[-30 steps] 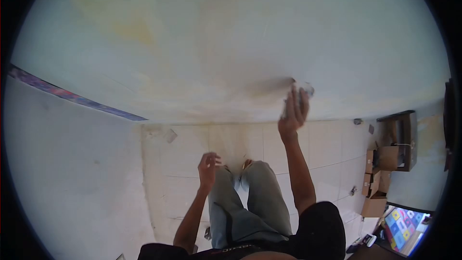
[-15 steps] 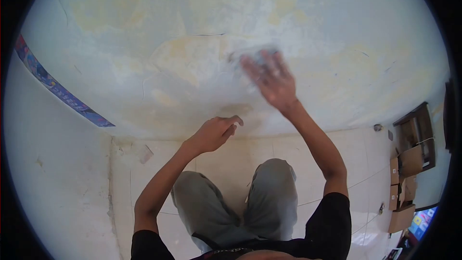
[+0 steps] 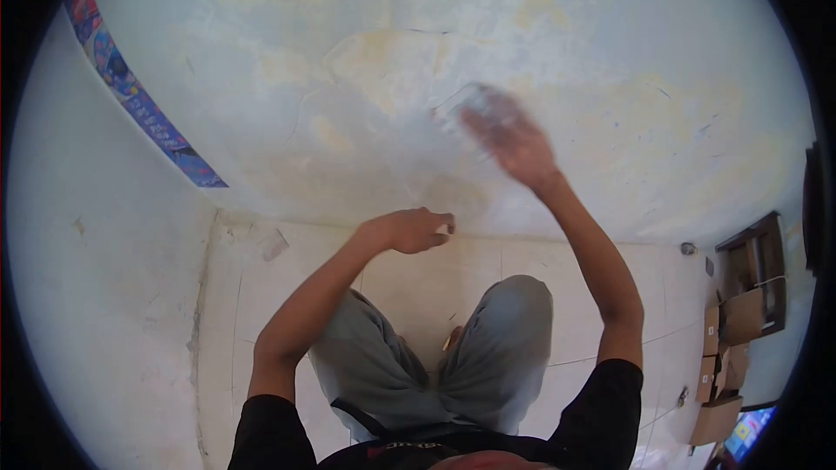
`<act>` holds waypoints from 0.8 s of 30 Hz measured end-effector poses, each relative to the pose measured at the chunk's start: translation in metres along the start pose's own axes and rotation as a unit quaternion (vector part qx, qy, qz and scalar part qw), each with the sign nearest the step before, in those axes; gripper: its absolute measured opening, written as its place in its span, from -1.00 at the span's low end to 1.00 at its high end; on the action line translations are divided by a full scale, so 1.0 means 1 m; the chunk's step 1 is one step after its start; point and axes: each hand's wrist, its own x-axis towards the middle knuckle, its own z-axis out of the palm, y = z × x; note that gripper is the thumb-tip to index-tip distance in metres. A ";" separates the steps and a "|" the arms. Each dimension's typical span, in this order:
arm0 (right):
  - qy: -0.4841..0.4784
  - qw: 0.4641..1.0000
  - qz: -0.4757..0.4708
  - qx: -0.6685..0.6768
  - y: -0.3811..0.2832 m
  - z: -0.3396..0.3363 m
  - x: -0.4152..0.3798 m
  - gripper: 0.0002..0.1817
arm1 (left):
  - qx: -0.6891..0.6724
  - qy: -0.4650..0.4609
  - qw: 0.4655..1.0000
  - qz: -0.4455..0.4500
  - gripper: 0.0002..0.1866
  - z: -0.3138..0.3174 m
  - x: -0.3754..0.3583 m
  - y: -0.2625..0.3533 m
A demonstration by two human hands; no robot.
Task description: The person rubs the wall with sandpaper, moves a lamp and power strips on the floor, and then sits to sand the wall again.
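Note:
My right hand point(image 3: 512, 137) is raised against the stained, whitish wall point(image 3: 366, 113), its fingers smeared by motion. Under the fingertips shows the edge of a thin, pale greyish piece point(image 3: 451, 110), too blurred to name; the rest of it is hidden beneath the hand. Lower and to the left, my left hand point(image 3: 409, 230) hovers close to the foot of the wall. Its fingers curl loosely, a small light gap showing between thumb and forefinger, with nothing visible in them.
A colourful printed strip point(image 3: 144, 113) runs along the wall corner at left. My bent knees point(image 3: 501, 322) are over the tiled floor point(image 3: 418, 274). At right stand cardboard boxes point(image 3: 721, 422), a dark wooden frame point(image 3: 771, 274) and a lit screen point(image 3: 749, 435). A pale scrap point(image 3: 275, 245) lies by the corner.
My right hand has shifted slightly right across the wall, still blurred. My left hand has moved a little right, and the view has tilted and turned somewhat.

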 end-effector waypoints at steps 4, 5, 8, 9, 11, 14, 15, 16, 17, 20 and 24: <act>-0.015 0.998 0.047 0.037 -0.025 0.038 -0.038 -0.49 | -0.047 -0.065 0.986 -0.144 -0.64 -0.005 -0.043 -0.043; -0.107 0.987 -0.041 0.113 -0.033 0.052 -0.049 -0.48 | -0.052 -0.063 0.986 -0.145 -0.64 -0.002 -0.055 -0.048; -0.073 0.997 -0.027 0.030 -0.038 0.036 -0.031 -0.46 | -0.176 -0.020 0.970 -0.169 -0.65 0.005 -0.099 -0.069; -0.018 0.997 -0.013 -0.075 -0.041 0.029 -0.024 -0.45 | -0.221 -0.009 0.959 -0.176 -0.66 0.015 -0.115 -0.081; -0.068 0.988 -0.103 0.094 -0.070 0.036 -0.017 -0.51 | -0.299 -0.022 0.934 -0.192 -0.68 0.037 -0.151 -0.106; -0.189 0.900 -0.354 0.171 -0.100 0.027 0.024 -0.56 | -0.378 -0.028 0.906 -0.192 -0.70 0.053 -0.193 -0.167; -0.218 0.908 -0.307 0.186 -0.099 0.034 0.042 -0.56 | -0.374 -0.035 0.896 -0.238 -0.71 0.046 -0.205 -0.172; -0.159 0.923 -0.326 0.130 -0.093 0.038 0.066 -0.52 | -0.297 -0.054 0.917 -0.263 -0.70 0.034 -0.219 -0.172; -0.135 0.934 -0.309 0.120 -0.088 0.041 0.090 -0.60 | -0.243 -0.081 0.926 -0.278 -0.69 0.018 -0.234 -0.169; -0.069 0.952 -0.253 0.157 -0.100 0.057 0.125 -0.63 | -0.118 -0.134 0.901 -0.396 -0.74 -0.017 -0.265 -0.180; -0.136 0.967 -0.205 0.073 -0.117 0.012 0.145 -0.57 | 0.031 -0.101 0.911 -0.398 -0.74 -0.050 -0.260 -0.129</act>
